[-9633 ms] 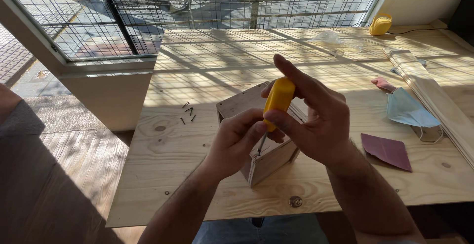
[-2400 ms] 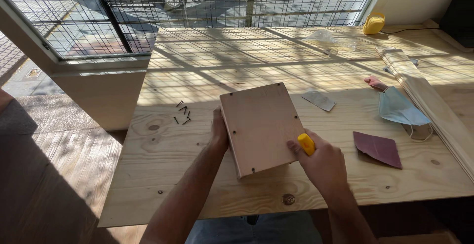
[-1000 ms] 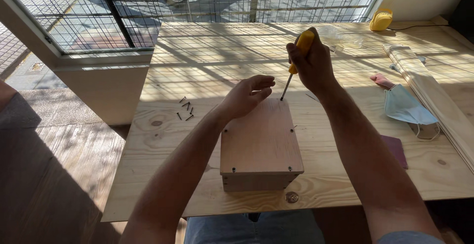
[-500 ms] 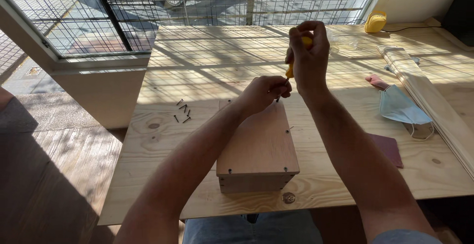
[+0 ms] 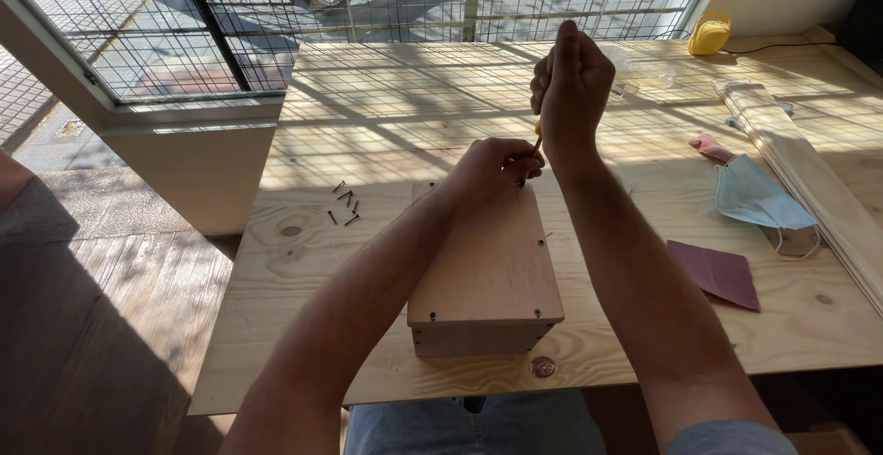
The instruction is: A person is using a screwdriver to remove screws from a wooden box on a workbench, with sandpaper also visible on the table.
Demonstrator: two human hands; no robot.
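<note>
Both forearms reach out from the near edge of the tabletop (image 5: 276, 363) toward its middle, bare to the elbow. The right hand (image 5: 572, 82) is raised above the surface, curled into a tight fist with the knuckles up and the thumb side turned away; its wrist is bent so the forearm slopes down and back to the near right corner, where a bit of blue sleeve shows. The left hand (image 5: 492, 168) sits lower, just beneath and in front of the right fist, fingers pinched together in a close grip, palm down. The left forearm runs diagonally from the near left edge, and the 2 hands are nearly touching.
</note>
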